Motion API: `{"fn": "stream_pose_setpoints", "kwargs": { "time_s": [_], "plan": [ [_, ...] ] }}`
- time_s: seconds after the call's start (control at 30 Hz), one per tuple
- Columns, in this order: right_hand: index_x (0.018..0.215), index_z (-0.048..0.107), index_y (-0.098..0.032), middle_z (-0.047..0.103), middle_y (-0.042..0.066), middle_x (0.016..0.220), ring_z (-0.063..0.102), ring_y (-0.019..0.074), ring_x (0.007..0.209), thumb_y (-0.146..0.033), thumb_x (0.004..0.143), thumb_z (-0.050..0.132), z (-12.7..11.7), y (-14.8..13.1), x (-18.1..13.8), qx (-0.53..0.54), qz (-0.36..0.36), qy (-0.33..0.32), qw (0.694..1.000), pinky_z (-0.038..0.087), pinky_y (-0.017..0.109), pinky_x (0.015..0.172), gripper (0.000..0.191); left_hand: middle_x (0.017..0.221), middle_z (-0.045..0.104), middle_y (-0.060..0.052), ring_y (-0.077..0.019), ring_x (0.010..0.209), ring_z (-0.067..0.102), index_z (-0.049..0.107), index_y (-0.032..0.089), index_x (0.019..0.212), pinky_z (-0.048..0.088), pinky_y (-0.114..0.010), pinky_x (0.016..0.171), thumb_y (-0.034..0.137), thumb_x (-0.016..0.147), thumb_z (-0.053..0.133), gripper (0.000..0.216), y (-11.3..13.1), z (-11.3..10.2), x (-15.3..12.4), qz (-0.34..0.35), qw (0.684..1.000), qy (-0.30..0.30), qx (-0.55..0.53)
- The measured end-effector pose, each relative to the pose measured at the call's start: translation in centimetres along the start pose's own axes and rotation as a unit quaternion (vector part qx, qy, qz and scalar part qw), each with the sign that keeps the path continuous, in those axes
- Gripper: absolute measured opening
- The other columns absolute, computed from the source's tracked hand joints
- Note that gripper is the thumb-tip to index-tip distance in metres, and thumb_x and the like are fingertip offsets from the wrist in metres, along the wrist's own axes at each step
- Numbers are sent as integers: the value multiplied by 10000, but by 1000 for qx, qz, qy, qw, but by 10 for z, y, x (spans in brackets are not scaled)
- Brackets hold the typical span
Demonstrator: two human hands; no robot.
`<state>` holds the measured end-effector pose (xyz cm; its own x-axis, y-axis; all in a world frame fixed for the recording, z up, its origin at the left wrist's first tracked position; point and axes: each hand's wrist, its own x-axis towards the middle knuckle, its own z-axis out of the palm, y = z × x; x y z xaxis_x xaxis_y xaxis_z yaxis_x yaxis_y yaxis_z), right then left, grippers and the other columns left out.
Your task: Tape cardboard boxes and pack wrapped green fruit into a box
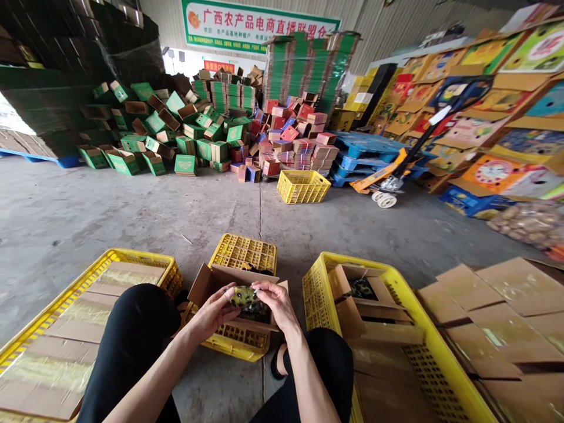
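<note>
Above an open cardboard box [203, 286], both hands hold a small clear plastic packet [242, 295] with yellow-green and dark mottled contents I cannot identify. My left hand [214, 312] grips its left end, fingers beneath and thumb at the edge. At the upper right, the fingertips of my right hand [274, 297] pinch the plastic. Dark, shiny packets [256, 312] lie inside the box, partly covered by the hands. The box stands between my knees on an upturned yellow crate [245, 251].
Taped cartons fill a yellow crate [170, 273] at left. Another yellow crate [324, 264] at right holds open boxes. Further right are stacked cartons [484, 329]. Ahead stand a yellow basket [304, 191], a pallet jack [388, 176], blue pallets [370, 147] and heaped green boxes [185, 164].
</note>
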<state>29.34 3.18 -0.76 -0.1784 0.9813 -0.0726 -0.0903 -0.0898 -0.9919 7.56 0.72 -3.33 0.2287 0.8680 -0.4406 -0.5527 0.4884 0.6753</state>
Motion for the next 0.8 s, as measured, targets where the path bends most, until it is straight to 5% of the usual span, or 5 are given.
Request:
{"fn": "stream_pose_setpoints", "kwargs": {
  "time_s": [0.17,0.37,0.57,0.8],
  "plan": [
    [891,840,-282,784,52,1213,680,312,1182,-506,759,817,-2,4,3,17,-10,-4,1000,513,451,1032,261,1131,799,-129,-221,890,783,778,155,1158,619,-334,885,369,699,979,546,1,1,1,23,1000,-17,-13],
    [1060,821,-305,716,52,1376,568,308,1388,-620,796,805,-5,8,6,62,4,22,998,415,487,1197,412,1166,793,-106,-227,984,773,762,173,1188,619,-296,870,319,640,1005,617,5,1,-2,76,997,11,-9],
    [1184,785,-308,719,50,1360,670,308,1256,-626,787,838,1,6,1,108,93,-15,990,536,483,1091,511,1268,758,-110,-248,1112,743,733,183,1266,590,-300,932,305,677,976,648,5,-1,-5,104,994,-16,20],
    [1194,783,-267,751,51,1276,680,290,1212,-463,714,909,-1,4,-1,77,97,-43,991,552,426,1034,534,1382,706,-103,-285,1255,681,681,232,1380,542,-359,1048,306,691,955,745,1,-1,-4,113,993,-13,26]
  ]
}}
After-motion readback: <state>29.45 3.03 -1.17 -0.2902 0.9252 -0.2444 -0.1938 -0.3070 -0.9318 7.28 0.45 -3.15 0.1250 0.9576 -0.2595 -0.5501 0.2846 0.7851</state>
